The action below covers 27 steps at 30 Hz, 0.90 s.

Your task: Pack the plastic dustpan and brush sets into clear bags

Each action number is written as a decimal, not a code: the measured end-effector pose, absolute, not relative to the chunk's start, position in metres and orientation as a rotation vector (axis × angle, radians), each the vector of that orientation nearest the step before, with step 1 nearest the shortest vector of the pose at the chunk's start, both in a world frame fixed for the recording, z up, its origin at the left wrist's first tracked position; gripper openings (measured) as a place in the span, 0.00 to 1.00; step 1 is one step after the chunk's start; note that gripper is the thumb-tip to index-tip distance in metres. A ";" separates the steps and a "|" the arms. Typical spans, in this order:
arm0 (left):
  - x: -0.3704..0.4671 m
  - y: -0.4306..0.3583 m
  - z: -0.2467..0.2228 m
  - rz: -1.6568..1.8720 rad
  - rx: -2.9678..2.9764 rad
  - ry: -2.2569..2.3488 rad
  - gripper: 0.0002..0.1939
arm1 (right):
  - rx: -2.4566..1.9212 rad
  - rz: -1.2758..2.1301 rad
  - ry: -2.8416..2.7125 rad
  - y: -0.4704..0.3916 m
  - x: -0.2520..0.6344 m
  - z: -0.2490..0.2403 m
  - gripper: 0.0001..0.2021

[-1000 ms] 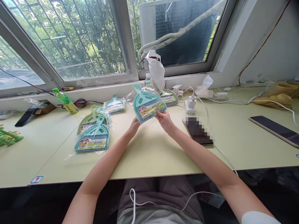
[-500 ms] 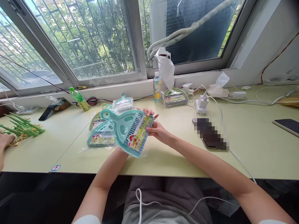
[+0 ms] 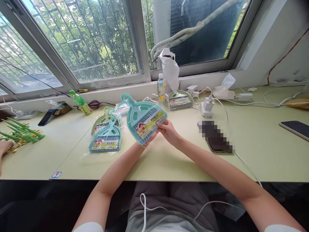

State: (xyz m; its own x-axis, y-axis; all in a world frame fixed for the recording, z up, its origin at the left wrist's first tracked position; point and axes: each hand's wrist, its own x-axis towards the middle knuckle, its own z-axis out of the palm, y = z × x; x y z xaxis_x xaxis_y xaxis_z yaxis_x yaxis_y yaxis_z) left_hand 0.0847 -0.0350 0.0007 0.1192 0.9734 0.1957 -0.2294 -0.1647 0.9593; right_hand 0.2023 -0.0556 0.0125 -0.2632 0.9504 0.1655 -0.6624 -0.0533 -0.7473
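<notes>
Both hands meet at the middle of the frame on one teal dustpan-and-brush set (image 3: 144, 119) sealed in clear plastic. The right hand (image 3: 168, 131) pinches the set's lower right corner, fingers closed on the edge by the paper label. The left hand (image 3: 147, 142) is mostly hidden under the set's lower edge — it appears to grip it from below, though the fingers themselves cannot be made out. The set is held clear of the pale green table (image 3: 169, 161), tilted, its handle pointing to the upper left and its labelled bristle end toward the person.

Just left of the held set lies a pile of like packaged sets (image 3: 105, 135), teal on top and green beneath, flat on the table. Behind the held one, toward the window, one more green set (image 3: 180, 100) lies near a small clear bottle (image 3: 161, 88) and a white plastic bag (image 3: 170, 71) standing up against the sill.

Right of the hands, a dark phone (image 3: 215, 137) lies on the table with a white cable (image 3: 246, 166) running from it off the near edge. A white charger block (image 3: 207, 106) sits further back — beside it, a crumpled tissue (image 3: 225, 88). At the far left edge of the frame, another person's hand (image 3: 4, 147) rests by a heap of green sticks (image 3: 20, 133), and a green bottle (image 3: 80, 102) leans below the window.
</notes>
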 end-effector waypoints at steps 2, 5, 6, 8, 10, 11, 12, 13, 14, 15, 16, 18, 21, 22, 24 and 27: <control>0.076 -0.027 0.009 1.366 1.156 0.772 0.31 | -0.488 1.563 -0.820 -0.042 0.213 0.012 0.16; 0.067 -0.020 0.020 1.367 0.999 0.649 0.38 | -0.549 1.453 -0.713 -0.025 0.226 0.007 0.15; 0.066 -0.019 0.021 1.355 0.977 0.650 0.37 | -0.562 1.427 -0.688 -0.021 0.230 0.005 0.14; 0.070 -0.018 0.019 1.352 0.975 0.717 0.31 | -0.578 1.394 -0.657 -0.016 0.234 0.000 0.14; 0.077 -0.018 0.012 1.389 0.957 0.787 0.26 | -0.592 1.378 -0.640 -0.013 0.236 -0.005 0.14; 0.081 -0.018 0.008 1.406 0.940 0.805 0.25 | -0.600 1.372 -0.635 -0.013 0.237 -0.007 0.14; 0.084 -0.019 0.004 1.416 0.921 0.815 0.25 | -0.607 1.367 -0.630 -0.012 0.237 -0.009 0.14; 0.087 -0.020 0.001 1.416 0.905 0.818 0.24 | -0.612 1.364 -0.627 -0.011 0.237 -0.010 0.14; 0.088 -0.020 -0.002 1.410 0.895 0.820 0.23 | -0.616 1.362 -0.622 -0.010 0.237 -0.012 0.14; 0.089 -0.021 -0.003 1.403 0.890 0.822 0.22 | -0.620 1.362 -0.616 -0.010 0.237 -0.013 0.14; 0.089 -0.022 -0.003 1.396 0.886 0.827 0.21 | -0.626 1.363 -0.608 -0.009 0.237 -0.013 0.15; 0.088 -0.024 -0.001 1.378 0.888 0.837 0.21 | -0.638 1.366 -0.598 -0.009 0.237 -0.014 0.15; 0.083 -0.025 0.004 1.357 0.916 0.836 0.23 | -0.621 1.368 -0.617 -0.009 0.237 -0.014 0.16; 0.082 -0.024 0.005 1.353 0.926 0.834 0.24 | -0.607 1.369 -0.631 -0.009 0.236 -0.013 0.16; 0.079 -0.022 0.005 1.358 0.945 0.838 0.24 | -0.593 1.367 -0.652 -0.009 0.236 -0.014 0.16; 0.077 -0.019 0.002 1.386 0.968 0.859 0.23 | -0.647 1.347 -0.612 -0.010 0.233 -0.015 0.14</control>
